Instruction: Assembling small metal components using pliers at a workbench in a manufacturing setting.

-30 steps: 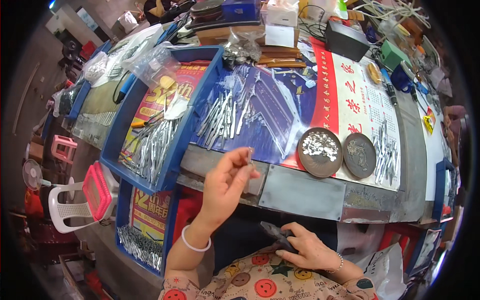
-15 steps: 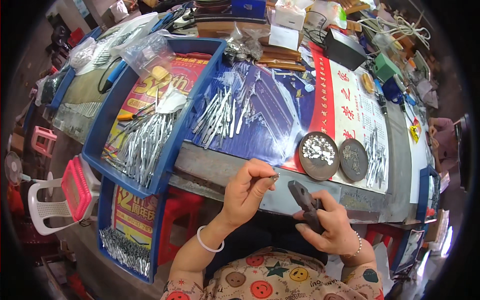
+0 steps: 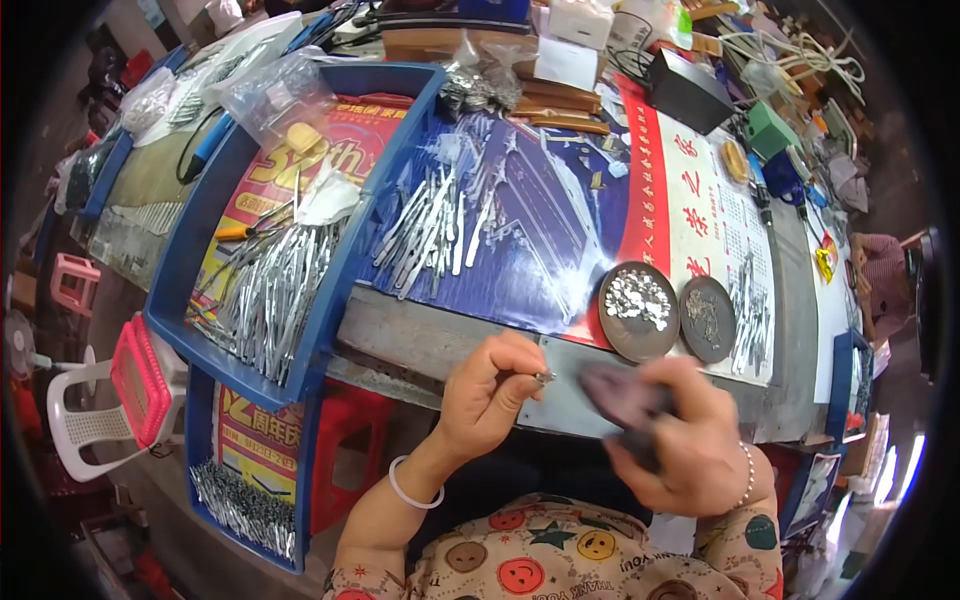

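My left hand (image 3: 492, 396) pinches a small metal piece (image 3: 545, 377) between thumb and fingertips, over the table's near edge. Its exact shape is too small to make out. A pair of dark pliers (image 3: 622, 398), blurred by motion, is gripped in my right hand (image 3: 690, 432), with the jaws pointing toward my left hand but apart from it. Beyond my right hand stand two round brown dishes. The larger dish (image 3: 612, 338) holds shiny silver discs; the smaller dish (image 3: 722, 350) holds tiny metal bits.
Slim metal strips (image 3: 432, 225) lie on the blue sheet, more (image 3: 755, 325) right of the dishes. A blue tray (image 3: 165, 300) of metal strips stands left, another tray (image 3: 312, 470) below it. A black box (image 3: 690, 92) and green box (image 3: 770, 133) sit at the back. Another person (image 3: 885, 275) is at far right.
My right hand and the pliers have moved right, away from my left hand, and are now blurred. My left hand has dropped slightly, keeping its pinch. The view has shifted a little.
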Demonstrator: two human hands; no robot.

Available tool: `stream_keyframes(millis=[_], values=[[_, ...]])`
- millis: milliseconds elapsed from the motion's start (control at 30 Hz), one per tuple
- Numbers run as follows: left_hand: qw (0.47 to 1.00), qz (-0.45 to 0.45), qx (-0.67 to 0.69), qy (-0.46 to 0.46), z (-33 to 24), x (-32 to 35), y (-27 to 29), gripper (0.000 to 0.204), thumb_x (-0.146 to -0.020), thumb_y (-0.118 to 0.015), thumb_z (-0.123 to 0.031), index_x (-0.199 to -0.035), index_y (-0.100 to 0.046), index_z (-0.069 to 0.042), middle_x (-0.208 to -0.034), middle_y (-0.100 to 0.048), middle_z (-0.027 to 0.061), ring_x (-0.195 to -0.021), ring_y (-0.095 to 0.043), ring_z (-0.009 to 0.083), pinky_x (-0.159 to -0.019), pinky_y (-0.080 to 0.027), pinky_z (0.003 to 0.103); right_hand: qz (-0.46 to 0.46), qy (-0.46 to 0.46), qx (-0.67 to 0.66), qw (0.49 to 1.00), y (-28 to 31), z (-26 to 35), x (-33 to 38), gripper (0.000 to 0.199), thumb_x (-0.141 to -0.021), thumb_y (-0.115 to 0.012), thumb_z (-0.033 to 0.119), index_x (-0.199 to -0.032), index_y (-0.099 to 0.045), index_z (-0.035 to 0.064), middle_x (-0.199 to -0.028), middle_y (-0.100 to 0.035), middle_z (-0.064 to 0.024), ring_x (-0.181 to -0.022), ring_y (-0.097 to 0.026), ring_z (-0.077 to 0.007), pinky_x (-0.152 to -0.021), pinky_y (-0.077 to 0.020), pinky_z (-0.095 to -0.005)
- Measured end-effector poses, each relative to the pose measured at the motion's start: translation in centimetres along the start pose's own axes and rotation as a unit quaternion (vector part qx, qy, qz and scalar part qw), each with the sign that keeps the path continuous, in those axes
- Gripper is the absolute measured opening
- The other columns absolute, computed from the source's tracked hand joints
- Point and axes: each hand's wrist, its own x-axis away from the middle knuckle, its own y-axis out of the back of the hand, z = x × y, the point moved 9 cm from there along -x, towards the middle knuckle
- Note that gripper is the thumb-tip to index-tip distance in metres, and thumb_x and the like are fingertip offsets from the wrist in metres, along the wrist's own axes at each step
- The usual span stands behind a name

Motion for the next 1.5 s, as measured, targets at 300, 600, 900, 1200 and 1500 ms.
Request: stream_keyframes(millis=[300,600,900,1200,1500], values=[[0.950,-0.124,0.259,0.126,0.9,2.9,0.8,0.011,-0.100,-0.054,-0.012,-0.101,-0.050,-0.002,-0.096,-0.055,0.0096,-0.074,-0.055,0.0132,-0.067,-0.047,0.026,0.104,-0.083,-0.051,0.990,-2.8,-1.9,2.6,0.023,-0.079,-0.075,0.023,-0.083,-0.067,0.0019,-0.096,-0.055,-0.0135,-0.076,-0.060,-0.0277,-0.061,-0.0512,-0.0378],[0.906,-0.158,0.306,0.245,0.8,7.6,-0.8,0.011,-0.101,-0.053,-0.016,-0.100,-0.051,-0.005,-0.094,-0.057,0.0063,-0.066,-0.053,0.0118,-0.058,-0.044,0.026,0.164,-0.043,-0.029,0.985,-7.0,-0.8,6.1,0.029,-0.076,-0.076,0.031,-0.086,-0.069,0.0042,-0.102,-0.049,-0.0123,-0.089,-0.055,-0.0267,-0.065,-0.0504,-0.0369],[0.910,-0.186,0.255,0.270,0.1,9.3,-1.1,0.009,-0.100,-0.055,-0.014,-0.102,-0.054,-0.005,-0.096,-0.058,0.0039,-0.064,-0.053,0.0106,-0.055,-0.043,0.025,0.177,-0.014,0.006,0.984,-7.4,-0.2,7.1,0.035,-0.072,-0.077,0.036,-0.084,-0.067,0.0049,-0.104,-0.048,-0.0133,-0.090,-0.050,-0.0280,-0.070,-0.0450,-0.0373],[0.909,-0.200,0.186,0.314,0.5,9.5,-0.5,0.009,-0.099,-0.057,-0.012,-0.098,-0.054,-0.003,-0.085,-0.057,0.0021,-0.061,-0.053,0.0105,-0.055,-0.045,0.023,0.130,0.005,0.036,0.991,-7.3,-0.2,6.7,0.023,-0.065,-0.078,0.027,-0.071,-0.064,0.0092,-0.090,-0.044,-0.0081,-0.081,-0.049,-0.0229,-0.062,-0.0415,-0.0322],[0.929,-0.191,0.122,0.292,0.6,8.9,-0.1,0.011,-0.099,-0.057,-0.011,-0.094,-0.053,-0.002,-0.086,-0.056,0.0041,-0.063,-0.054,0.0099,-0.056,-0.045,0.023,0.190,-0.036,-0.036,0.980,-8.5,-1.0,6.4,0.022,-0.073,-0.074,0.024,-0.078,-0.067,0.0043,-0.084,-0.045,-0.0095,-0.076,-0.051,-0.0245,-0.060,-0.0435,-0.0331]])
